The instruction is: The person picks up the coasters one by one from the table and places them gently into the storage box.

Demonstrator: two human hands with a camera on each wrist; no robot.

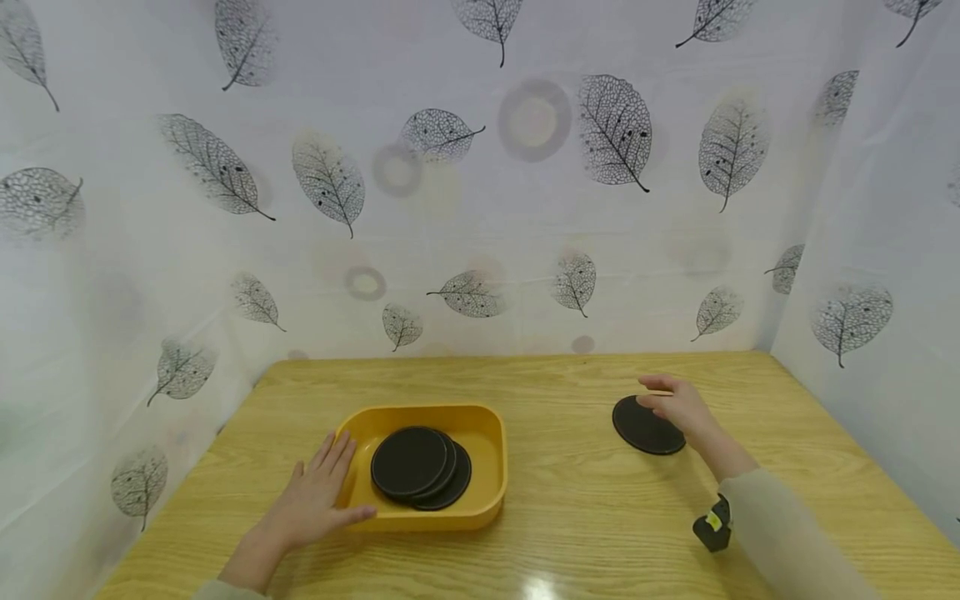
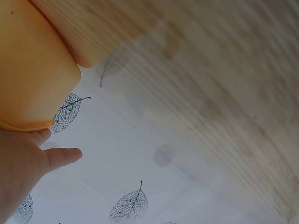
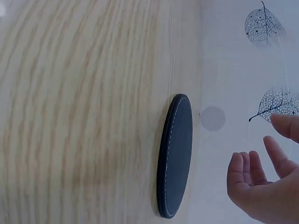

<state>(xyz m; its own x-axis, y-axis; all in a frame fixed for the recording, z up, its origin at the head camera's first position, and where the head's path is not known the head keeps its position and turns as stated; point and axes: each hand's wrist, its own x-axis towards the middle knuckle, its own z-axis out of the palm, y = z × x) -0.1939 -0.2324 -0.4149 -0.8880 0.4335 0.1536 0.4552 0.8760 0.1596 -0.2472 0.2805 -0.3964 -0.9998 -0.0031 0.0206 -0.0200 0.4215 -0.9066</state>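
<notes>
A yellow tray (image 1: 491, 467) stands left of the middle of the wooden table. Inside it lies an overlapping pile of round black coasters (image 1: 408, 461). My left hand (image 1: 315, 496) rests at the tray's left side, fingers straight along the rim and thumb stretched over the front edge. To the right, more black coaster (image 1: 645, 427) lies flat on the table; in the right wrist view its edge (image 3: 175, 158) looks layered, with pale stitching round the top. My right hand (image 1: 682, 408) hovers over it with loosely bent fingers and nothing between them.
The wooden table (image 1: 555, 467) reaches back to a white curtain (image 1: 480, 225) printed with dark leaves, which also hangs along both sides. A small black device (image 1: 712, 527) with a yellow-green mark is at my right wrist.
</notes>
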